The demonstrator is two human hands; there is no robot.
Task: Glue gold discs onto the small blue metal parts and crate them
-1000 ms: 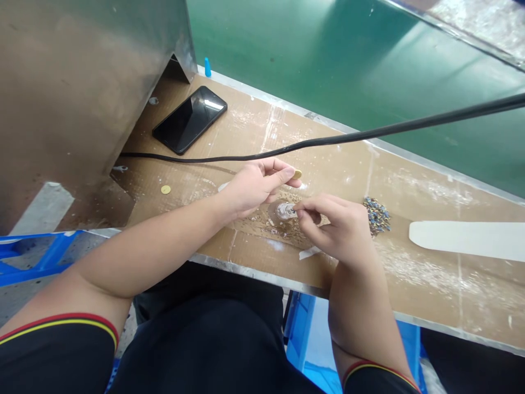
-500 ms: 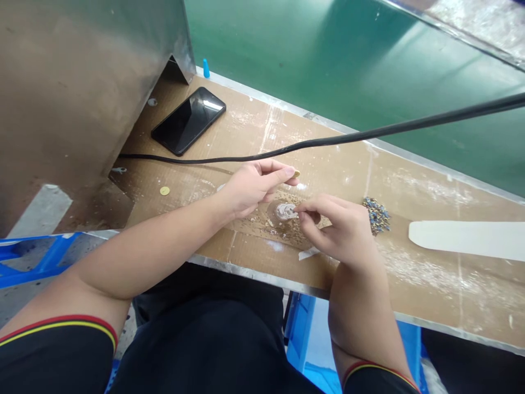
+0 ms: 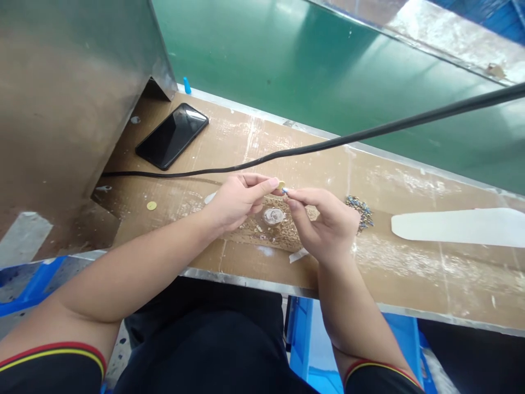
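Observation:
My left hand (image 3: 240,201) pinches a small round yellow disc (image 3: 281,185) between thumb and fingers, above the cardboard-covered bench. Between the thumb and forefinger of my right hand (image 3: 328,221) is a tiny blue-tipped piece (image 3: 285,190), with some white at its end. It meets the disc's edge or lies just beside it; I cannot tell which. Below the hands stands a small clear pot (image 3: 273,216) with white paste in it, amid scattered brown grains (image 3: 289,235). A pile of small blue-and-gold pieces (image 3: 361,212) lies right of my right hand.
Another yellow disc (image 3: 151,206) lies on the left. Behind it is a black phone (image 3: 172,137). A black cable (image 3: 262,159) crosses the bench and rises to the right. A white flat strip (image 3: 455,225) lies at right, and a metal housing (image 3: 74,109) stands at left.
My right hand has lifted from the paste pot to the disc, bringing the tiny piece with it. My left hand still holds the disc. The whole view has shifted slightly.

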